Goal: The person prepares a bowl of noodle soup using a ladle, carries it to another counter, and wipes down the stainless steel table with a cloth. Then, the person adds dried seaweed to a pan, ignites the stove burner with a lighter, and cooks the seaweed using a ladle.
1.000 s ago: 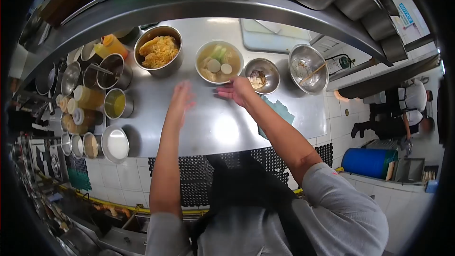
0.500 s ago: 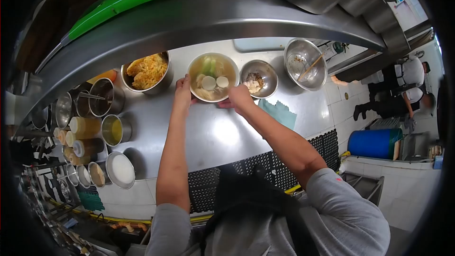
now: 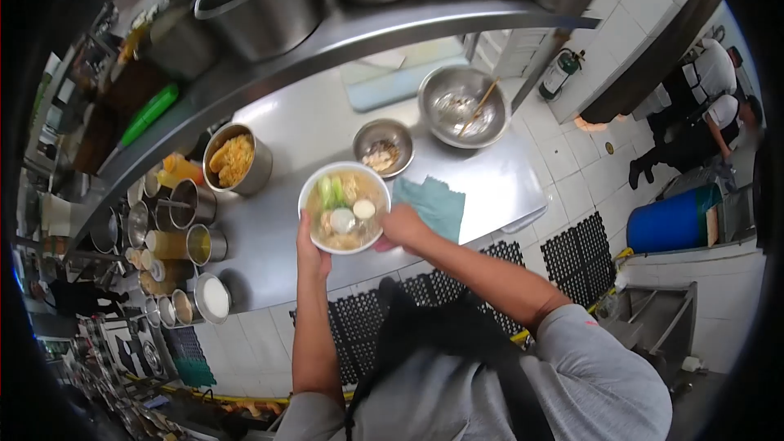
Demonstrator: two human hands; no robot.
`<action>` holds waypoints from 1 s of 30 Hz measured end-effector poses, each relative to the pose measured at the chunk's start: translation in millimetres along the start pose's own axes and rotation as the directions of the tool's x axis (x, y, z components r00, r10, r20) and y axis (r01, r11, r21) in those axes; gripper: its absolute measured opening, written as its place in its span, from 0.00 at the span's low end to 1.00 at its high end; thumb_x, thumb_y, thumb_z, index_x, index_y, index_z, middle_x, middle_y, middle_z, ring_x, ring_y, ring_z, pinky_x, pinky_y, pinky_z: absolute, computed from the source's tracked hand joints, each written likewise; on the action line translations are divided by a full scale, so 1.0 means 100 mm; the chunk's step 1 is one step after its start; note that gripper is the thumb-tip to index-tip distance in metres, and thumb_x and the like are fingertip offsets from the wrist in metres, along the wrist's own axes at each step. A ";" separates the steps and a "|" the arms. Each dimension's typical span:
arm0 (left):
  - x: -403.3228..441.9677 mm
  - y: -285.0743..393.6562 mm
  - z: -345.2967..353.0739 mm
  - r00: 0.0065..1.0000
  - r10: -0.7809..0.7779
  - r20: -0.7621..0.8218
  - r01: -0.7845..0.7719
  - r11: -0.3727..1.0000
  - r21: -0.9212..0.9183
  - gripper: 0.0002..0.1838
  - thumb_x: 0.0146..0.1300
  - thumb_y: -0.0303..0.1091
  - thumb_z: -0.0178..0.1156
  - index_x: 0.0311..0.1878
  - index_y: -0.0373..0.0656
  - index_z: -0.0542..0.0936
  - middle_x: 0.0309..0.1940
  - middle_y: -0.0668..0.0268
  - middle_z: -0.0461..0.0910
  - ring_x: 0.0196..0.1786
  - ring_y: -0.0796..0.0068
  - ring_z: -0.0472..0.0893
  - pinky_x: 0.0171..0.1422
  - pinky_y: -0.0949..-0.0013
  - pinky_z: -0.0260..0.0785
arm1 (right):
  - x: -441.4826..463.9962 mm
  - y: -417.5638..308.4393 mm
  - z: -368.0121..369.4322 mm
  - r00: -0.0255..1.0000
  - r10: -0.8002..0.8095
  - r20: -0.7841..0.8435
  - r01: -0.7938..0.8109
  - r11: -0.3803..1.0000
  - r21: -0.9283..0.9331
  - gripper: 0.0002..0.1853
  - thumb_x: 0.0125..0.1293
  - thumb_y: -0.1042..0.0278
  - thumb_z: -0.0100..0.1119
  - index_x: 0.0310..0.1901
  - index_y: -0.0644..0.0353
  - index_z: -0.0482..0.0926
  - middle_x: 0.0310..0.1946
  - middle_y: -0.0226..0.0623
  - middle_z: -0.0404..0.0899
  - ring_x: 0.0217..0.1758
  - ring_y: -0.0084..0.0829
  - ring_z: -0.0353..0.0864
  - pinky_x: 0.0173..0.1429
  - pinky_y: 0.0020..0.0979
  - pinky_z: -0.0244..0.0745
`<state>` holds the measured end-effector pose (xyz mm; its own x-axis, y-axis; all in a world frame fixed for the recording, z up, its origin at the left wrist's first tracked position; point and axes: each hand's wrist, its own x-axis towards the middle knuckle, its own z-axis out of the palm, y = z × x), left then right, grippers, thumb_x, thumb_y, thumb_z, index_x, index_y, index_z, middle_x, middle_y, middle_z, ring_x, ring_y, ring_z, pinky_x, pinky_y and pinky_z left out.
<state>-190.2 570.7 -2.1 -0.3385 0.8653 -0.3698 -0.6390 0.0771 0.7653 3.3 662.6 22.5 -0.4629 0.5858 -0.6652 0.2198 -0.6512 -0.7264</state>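
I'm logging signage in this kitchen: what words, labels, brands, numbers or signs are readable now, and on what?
No text can be read.
Extinguisher: any print is too small to read.
Sleeve: a small red mark, too blurred to tell if it is lettering.
Bottles: no lettering can be made out.
Bowl: none shows.

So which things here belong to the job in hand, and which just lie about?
Seemingly in the job: soup bowl; left hand and right hand, both holding it.
Apparently lying about: teal cloth, cutting board, fire extinguisher, blue drum.
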 end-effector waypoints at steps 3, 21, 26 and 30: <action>-0.32 -0.23 0.38 0.998 0.059 -0.025 -0.060 0.998 -0.021 0.35 0.80 0.59 0.44 0.76 0.40 0.65 0.72 0.53 0.71 0.72 0.55 0.74 0.75 0.49 0.69 | -0.42 0.08 -0.42 0.997 0.010 0.079 -0.008 0.999 -0.032 0.26 0.76 0.63 0.52 0.62 0.81 0.70 0.52 0.61 0.81 0.36 0.47 0.90 0.33 0.41 0.89; -0.62 -1.93 2.46 0.971 -0.123 0.205 0.143 0.986 -0.083 0.39 0.77 0.66 0.43 0.77 0.43 0.65 0.73 0.52 0.70 0.73 0.46 0.72 0.71 0.36 0.70 | -3.14 1.95 -4.51 0.907 -0.039 -0.418 0.209 0.906 0.367 0.08 0.75 0.70 0.57 0.49 0.65 0.78 0.46 0.41 0.84 0.46 0.35 0.88 0.46 0.33 0.87; -0.39 -2.20 3.25 0.960 -0.135 0.245 0.146 0.989 -0.026 0.38 0.78 0.64 0.44 0.77 0.43 0.65 0.72 0.52 0.71 0.71 0.49 0.74 0.70 0.40 0.73 | -3.37 1.81 -5.22 0.848 -0.073 -0.525 0.299 0.884 0.359 0.11 0.75 0.61 0.61 0.43 0.62 0.81 0.40 0.34 0.83 0.42 0.28 0.85 0.44 0.28 0.84; -0.09 -2.45 3.80 0.940 -0.137 0.313 0.157 0.987 -0.040 0.36 0.80 0.61 0.42 0.77 0.42 0.64 0.71 0.53 0.72 0.71 0.51 0.75 0.71 0.44 0.73 | -3.27 1.61 -5.92 0.831 -0.049 -0.554 0.248 0.924 0.291 0.13 0.76 0.58 0.61 0.42 0.60 0.81 0.38 0.32 0.82 0.42 0.27 0.86 0.41 0.27 0.83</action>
<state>232.0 732.5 13.9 -0.0142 0.9577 -0.2875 -0.7117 0.1923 0.6757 698.4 651.5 21.0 0.0798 0.7861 -0.6129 -0.1619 -0.5965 -0.7861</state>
